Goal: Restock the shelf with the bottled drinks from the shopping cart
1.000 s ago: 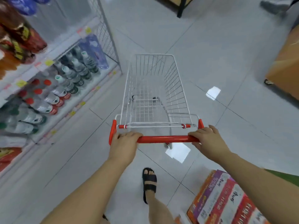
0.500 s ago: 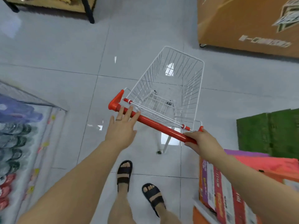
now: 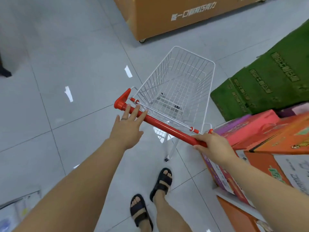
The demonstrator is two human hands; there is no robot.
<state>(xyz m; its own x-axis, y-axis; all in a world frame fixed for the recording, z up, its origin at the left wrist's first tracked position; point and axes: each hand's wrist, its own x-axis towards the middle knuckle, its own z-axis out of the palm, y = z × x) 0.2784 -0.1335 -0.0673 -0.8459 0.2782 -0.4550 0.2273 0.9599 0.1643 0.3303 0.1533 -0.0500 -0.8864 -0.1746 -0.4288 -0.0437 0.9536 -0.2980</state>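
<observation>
A white wire shopping cart point(image 3: 207, 76) with a red handle bar point(image 3: 164, 127) stands on the grey tiled floor, angled toward the upper right. Its basket holds no bottles. My left hand point(image 3: 127, 127) rests flat on the left part of the red handle with fingers spread. My right hand point(image 3: 211, 145) is closed around the right end of the handle. Only a corner of the drinks shelf point(image 3: 18, 210) shows at the bottom left; no bottles can be made out there.
Stacked red, purple and orange cartons point(image 3: 260, 148) stand right beside the cart's handle. Green cartons point(image 3: 267, 82) lie beyond them. A large orange display box on castors point(image 3: 167, 19) stands ahead. My sandalled feet point(image 3: 150, 198) are below the handle.
The view and cart have swung right, away from the drinks shelf, which has nearly left the frame. My left hand went from gripping the handle to lying open on it. The right keeps its grip.
</observation>
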